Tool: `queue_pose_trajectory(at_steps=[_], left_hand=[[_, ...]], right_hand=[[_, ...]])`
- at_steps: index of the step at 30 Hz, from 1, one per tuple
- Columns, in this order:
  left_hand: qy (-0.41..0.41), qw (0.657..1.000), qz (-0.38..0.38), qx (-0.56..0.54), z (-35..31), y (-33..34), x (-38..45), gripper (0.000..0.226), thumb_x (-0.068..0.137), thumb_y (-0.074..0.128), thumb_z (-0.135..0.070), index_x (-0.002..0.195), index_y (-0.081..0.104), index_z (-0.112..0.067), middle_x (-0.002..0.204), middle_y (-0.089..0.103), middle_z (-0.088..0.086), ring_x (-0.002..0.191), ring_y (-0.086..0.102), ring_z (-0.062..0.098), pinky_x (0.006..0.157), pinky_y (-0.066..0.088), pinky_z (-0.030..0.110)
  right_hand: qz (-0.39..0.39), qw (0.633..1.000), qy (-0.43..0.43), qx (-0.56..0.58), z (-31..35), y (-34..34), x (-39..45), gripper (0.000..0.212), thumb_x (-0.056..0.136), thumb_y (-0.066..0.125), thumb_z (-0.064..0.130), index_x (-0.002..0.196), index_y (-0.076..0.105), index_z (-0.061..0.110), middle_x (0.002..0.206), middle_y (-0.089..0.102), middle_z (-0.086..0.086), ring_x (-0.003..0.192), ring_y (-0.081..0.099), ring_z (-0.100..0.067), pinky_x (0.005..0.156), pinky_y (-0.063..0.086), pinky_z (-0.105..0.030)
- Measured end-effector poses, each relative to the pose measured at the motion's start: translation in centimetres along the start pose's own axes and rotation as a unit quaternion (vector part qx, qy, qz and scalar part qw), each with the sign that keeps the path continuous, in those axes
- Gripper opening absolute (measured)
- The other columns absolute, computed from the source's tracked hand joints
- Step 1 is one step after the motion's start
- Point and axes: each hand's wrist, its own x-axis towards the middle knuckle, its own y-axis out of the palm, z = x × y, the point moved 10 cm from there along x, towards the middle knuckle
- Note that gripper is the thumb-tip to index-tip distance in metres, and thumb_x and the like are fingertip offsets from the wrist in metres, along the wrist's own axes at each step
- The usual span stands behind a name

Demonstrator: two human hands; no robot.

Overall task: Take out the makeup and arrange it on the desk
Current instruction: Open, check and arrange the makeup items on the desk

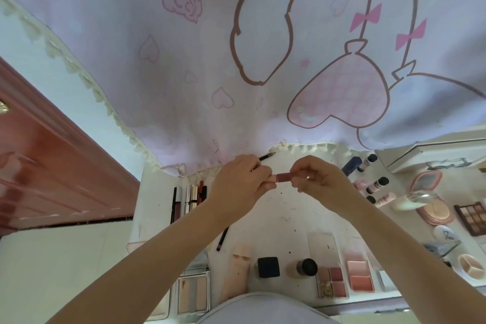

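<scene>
My feed is bright, with soft, even daylight-like light and no hard shadows. I can't tell the source. The pale pink-and-lilac printed cloth glows as if washed out. Heavy fisheye: the red-brown wooden panel and the white desk top bow at the edges. Overall soft, low detail; the corners smear. Slight glare on the clear glass dome-shaped lid at right. Small print on the round white compact is barely legible.
</scene>
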Motion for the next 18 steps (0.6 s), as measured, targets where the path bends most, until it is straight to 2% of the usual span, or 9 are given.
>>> queue_pose_trajectory(at_steps=[3, 5, 7, 9, 11, 13, 15, 16, 18], left_hand=[[0.022, 1.0, -0.018, 0.007, -0.5, -0.9, 0.1, 0.032, 0.08, 0.048, -0.032, 0.068, 0.068, -0.011, 0.061, 0.056, 0.002, 0.05, 0.052, 0.016, 0.048, 0.037, 0.017], [0.025, 0.999, -0.021, 0.007, -0.6, -1.3, 0.3, 0.032, 0.08, 0.048, -0.032, 0.068, 0.069, -0.011, 0.06, 0.057, 0.002, 0.05, 0.052, 0.016, 0.048, 0.036, 0.016], [0.014, 1.0, -0.02, -0.002, -0.2, -1.5, 0.5, 0.032, 0.08, 0.048, -0.033, 0.069, 0.069, -0.011, 0.061, 0.056, 0.002, 0.05, 0.052, 0.016, 0.049, 0.033, 0.015], [0.0, 1.0, -0.019, -0.015, 0.2, -1.5, 0.5, 0.033, 0.08, 0.049, -0.032, 0.07, 0.07, -0.009, 0.06, 0.056, 0.003, 0.05, 0.052, 0.017, 0.05, 0.032, 0.014], [0.001, 1.0, -0.022, -0.016, 0.2, -1.6, 0.5, 0.033, 0.08, 0.05, -0.032, 0.07, 0.071, -0.008, 0.06, 0.056, 0.004, 0.049, 0.051, 0.018, 0.05, 0.033, 0.015], [0.006, 1.0, -0.022, -0.01, 0.0, -1.7, 0.4, 0.033, 0.08, 0.05, -0.031, 0.071, 0.071, -0.007, 0.06, 0.056, 0.004, 0.048, 0.051, 0.017, 0.05, 0.032, 0.015], [0.009, 1.0, -0.024, -0.01, -0.1, -1.7, 0.3, 0.033, 0.081, 0.05, -0.031, 0.07, 0.071, -0.007, 0.059, 0.056, 0.004, 0.048, 0.05, 0.017, 0.049, 0.032, 0.016], [0.008, 1.0, -0.021, -0.011, -0.1, -1.6, 0.3, 0.033, 0.08, 0.05, -0.03, 0.07, 0.071, -0.007, 0.059, 0.056, 0.004, 0.048, 0.05, 0.017, 0.048, 0.033, 0.016], [0.004, 1.0, -0.022, -0.013, 0.0, -1.5, 0.1, 0.032, 0.08, 0.05, -0.03, 0.069, 0.07, -0.007, 0.059, 0.056, 0.004, 0.047, 0.05, 0.018, 0.047, 0.035, 0.017]], right_hand=[[0.057, 0.995, 0.037, -0.072, 0.2, 0.7, 0.1, 0.025, 0.094, 0.044, 0.019, 0.071, 0.051, 0.024, 0.053, 0.053, 0.007, 0.044, 0.049, -0.004, 0.054, 0.044, -0.014], [0.062, 0.99, 0.017, -0.123, 1.0, 0.7, 0.2, 0.028, 0.094, 0.043, 0.019, 0.068, 0.05, 0.025, 0.052, 0.052, 0.008, 0.042, 0.046, -0.001, 0.054, 0.042, -0.012], [0.033, 0.996, -0.017, -0.082, 1.8, 0.1, 0.1, 0.024, 0.09, 0.051, 0.009, 0.075, 0.052, 0.028, 0.057, 0.061, 0.012, 0.05, 0.052, 0.001, 0.06, 0.046, -0.015], [0.014, 0.999, -0.037, -0.016, 1.9, -0.5, 0.0, 0.03, 0.085, 0.056, -0.002, 0.083, 0.053, 0.027, 0.068, 0.067, 0.023, 0.062, 0.055, 0.0, 0.064, 0.048, -0.015], [0.031, 0.999, -0.028, 0.026, 1.6, -0.3, 0.0, 0.033, 0.084, 0.056, -0.002, 0.089, 0.051, 0.029, 0.074, 0.068, 0.018, 0.065, 0.058, 0.0, 0.064, 0.05, -0.016], [0.045, 0.999, -0.007, 0.008, 1.4, 0.2, 0.1, 0.022, 0.089, 0.052, 0.008, 0.09, 0.052, 0.03, 0.07, 0.063, 0.009, 0.055, 0.057, 0.0, 0.058, 0.048, -0.016], [0.042, 0.997, 0.003, -0.06, 1.2, 0.2, 0.2, 0.019, 0.093, 0.044, 0.017, 0.08, 0.056, 0.023, 0.052, 0.058, 0.011, 0.041, 0.049, 0.0, 0.052, 0.043, -0.014], [0.034, 0.996, 0.0, -0.077, 1.3, 0.2, 0.2, 0.023, 0.094, 0.044, 0.016, 0.075, 0.056, 0.022, 0.047, 0.057, 0.012, 0.04, 0.047, 0.0, 0.05, 0.041, -0.013], [0.015, 0.999, -0.015, -0.035, 1.5, -0.3, 0.2, 0.026, 0.091, 0.049, 0.005, 0.076, 0.056, 0.025, 0.052, 0.061, 0.019, 0.046, 0.051, 0.002, 0.054, 0.044, -0.01]])
